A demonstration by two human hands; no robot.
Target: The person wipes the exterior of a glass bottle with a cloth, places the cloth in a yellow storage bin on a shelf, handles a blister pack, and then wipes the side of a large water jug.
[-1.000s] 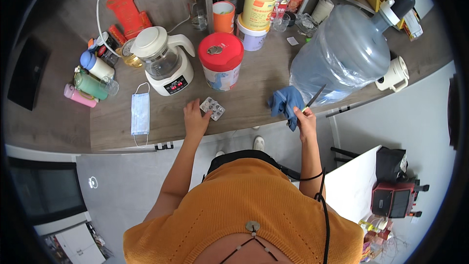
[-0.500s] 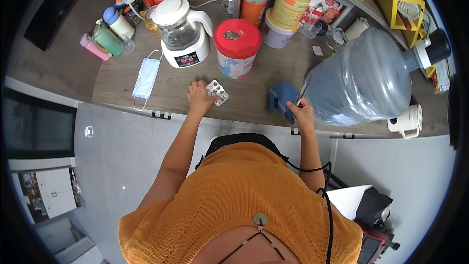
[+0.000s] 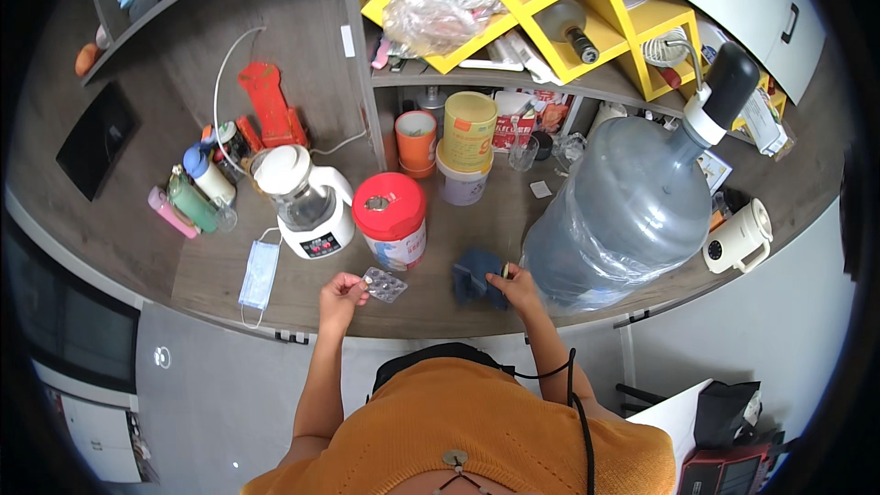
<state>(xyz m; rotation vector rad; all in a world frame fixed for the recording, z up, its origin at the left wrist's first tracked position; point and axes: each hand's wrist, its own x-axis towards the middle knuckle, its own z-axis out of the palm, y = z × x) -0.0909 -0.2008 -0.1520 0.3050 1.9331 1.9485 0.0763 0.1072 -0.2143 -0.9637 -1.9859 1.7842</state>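
My left hand (image 3: 340, 300) is closed in a pinch at the left edge of a blister pack (image 3: 387, 285), over the front part of the desk. A small pale spot shows at those fingertips; I cannot make out what it is. Between the fingers of my right hand (image 3: 519, 291) is a slim yellow-green thing (image 3: 505, 270), mostly hidden by the grip. Just left of that hand a crumpled dark blue cloth (image 3: 474, 277) lies on the desk, close to the fingertips. Behind the blister pack stands a tub with a red lid (image 3: 390, 205).
A large water bottle (image 3: 632, 206) with a pump rises at the right, beside a cream kettle (image 3: 739, 236). Leftward are a glass kettle on a white base (image 3: 316, 240), a face mask (image 3: 259, 272) and several drink bottles (image 3: 190, 199). Yellow shelving (image 3: 541, 2) hangs above.
The view has tilted up, showing more shelf. My left fingers have shifted to the pack's left edge, and its surface looks clearer, less silvery. The right hand's slim thing now shows less.
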